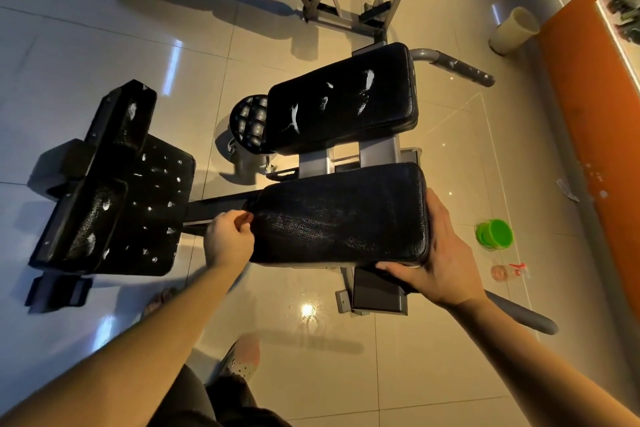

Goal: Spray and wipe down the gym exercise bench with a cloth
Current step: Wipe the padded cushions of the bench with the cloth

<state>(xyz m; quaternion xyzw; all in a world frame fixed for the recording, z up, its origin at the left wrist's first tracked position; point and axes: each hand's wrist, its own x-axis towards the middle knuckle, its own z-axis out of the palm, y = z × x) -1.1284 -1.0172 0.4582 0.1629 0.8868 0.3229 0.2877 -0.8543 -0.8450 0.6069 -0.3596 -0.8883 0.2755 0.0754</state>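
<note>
The bench's near pad (341,215), black and cracked, lies crosswise in front of the person, parallel to the far pad (343,99), which carries white streaks. The right hand (446,253) clasps the near pad's right end, fingers spread up that end and thumb hooked along the near edge. The left hand (228,239) sits at the pad's left end with fingers curled and thumb meeting the forefinger at the edge; whether it pinches the leather I cannot tell. A third pad (138,198) to the left is speckled with white spots. On the tiled floor right of the bench, near each other, are 2 things: a spray bottle (507,272) lying down and a green tub (494,234)
</note>
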